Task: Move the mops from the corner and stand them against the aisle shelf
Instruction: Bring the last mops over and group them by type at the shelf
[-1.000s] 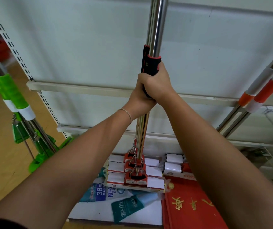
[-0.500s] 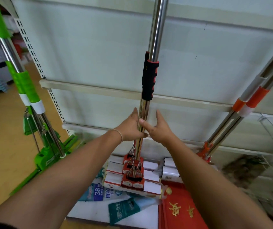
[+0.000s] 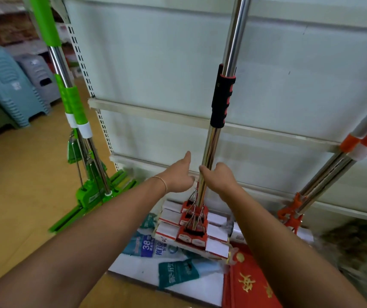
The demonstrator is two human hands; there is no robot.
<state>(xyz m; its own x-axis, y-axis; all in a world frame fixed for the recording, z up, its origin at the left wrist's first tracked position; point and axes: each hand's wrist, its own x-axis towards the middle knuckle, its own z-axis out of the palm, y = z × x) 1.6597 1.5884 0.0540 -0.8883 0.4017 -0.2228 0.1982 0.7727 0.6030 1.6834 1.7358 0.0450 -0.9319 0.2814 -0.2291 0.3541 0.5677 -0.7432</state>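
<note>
— Shop floor, yellowish, with stacked plastic stools point(image 3: 11, 90) far left and the pale aisle shelf point(image 3: 156, 63) filling the rest. What leans on it?

— From the left: green mops point(image 3: 73, 112) at the shelf's perforated upright, heads on the floor. Then the red mops point(image 3: 219, 103) in the middle, poles bunched, black-and-red grip sleeve up high, heads resting on the shelf's base board among printed bags point(image 3: 178, 270). Far right, orange-collared mops point(image 3: 356, 147) slant against the same panel.

— And the hands?

— A second ago both were wrapped round the grip sleeve. Half a second ago they had slid down below it, fingers loosening. Now the left hand point(image 3: 178, 176) is open, index finger straight, sitting just left of the poles; whether its lower fingers touch them I cannot tell. The right hand point(image 3: 220, 176) has its fingers relaxed, fingertips resting on the chrome, not wrapped round it.

— So the bundle is released?

— Nearly. I judge it set down and standing on its own against the shelf, hands only steadying. If it stays put, this batch is done; a slip sideways along the smooth panel looks like the main risk.
</note>
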